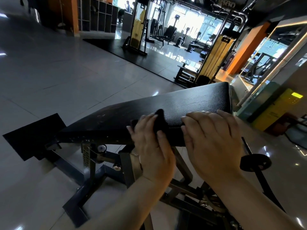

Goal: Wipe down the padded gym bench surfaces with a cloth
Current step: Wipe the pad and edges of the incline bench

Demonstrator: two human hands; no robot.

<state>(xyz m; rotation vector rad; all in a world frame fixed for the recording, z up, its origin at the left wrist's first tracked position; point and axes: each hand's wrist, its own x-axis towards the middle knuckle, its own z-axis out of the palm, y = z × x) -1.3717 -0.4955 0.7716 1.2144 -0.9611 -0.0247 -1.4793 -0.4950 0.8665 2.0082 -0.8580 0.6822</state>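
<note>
- The step in hand appears to be the wiping of the bench pad [182, 100] itself, worked at its near long edge, roughly midway along the pad.
- The left hand [152, 143] grips the dark cloth [159, 117]: its fingers drape over the bunched fabric on top of the pad, and the thumb presses the cloth against the pad's near side face.
- The cloth lies folded over that near edge, partly on the pad's top and partly down its side, touching the pad.
- The right hand [212, 136] holds nothing; it rests with straight fingers flat on the pad's top, just beside the cloth toward the pad's raised end, likely steadying the bench.
- The next move probably calls for sliding the cloth along the pad with firm pressure; the pad's far half and its lower end look not yet covered by the cloth.
- Count: one pad in view, one cloth, two hands.
- Below the pad stands one steel frame [93, 178]; one round black disc [255, 163] sits beyond the pad's near edge, under the right hand's side.
</note>
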